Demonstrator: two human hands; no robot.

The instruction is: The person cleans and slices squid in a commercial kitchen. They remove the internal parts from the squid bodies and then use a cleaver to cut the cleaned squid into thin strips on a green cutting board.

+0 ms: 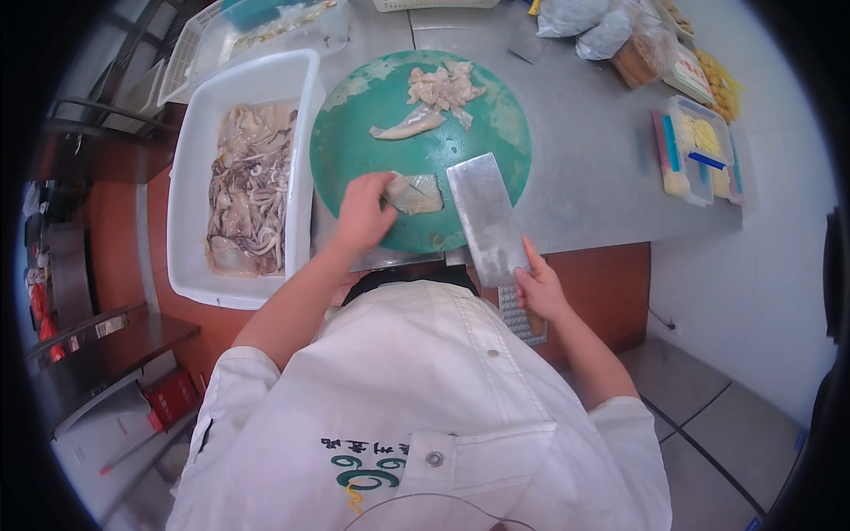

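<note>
My right hand (541, 285) grips a broad steel cleaver (488, 222), its blade lying flat over the right front part of a round green cutting board (339, 159). At the board's front, the fingers of my left hand (366, 211) touch the left end of a flat piece of squid (417, 194), which shows a slanting cut line. Whether those fingers pinch it is hidden. Farther back lies a long strip of squid (410, 123). Beyond it, cut squid pieces (443, 86) form a small heap.
A white tub (305, 126) of whole squid and tentacles (252, 192) stands left of the board. Behind it is a clear plastic bin (219, 46). On the steel table (584, 166), lidded containers (700, 149) sit at right, with plastic bags (597, 30) at the back right.
</note>
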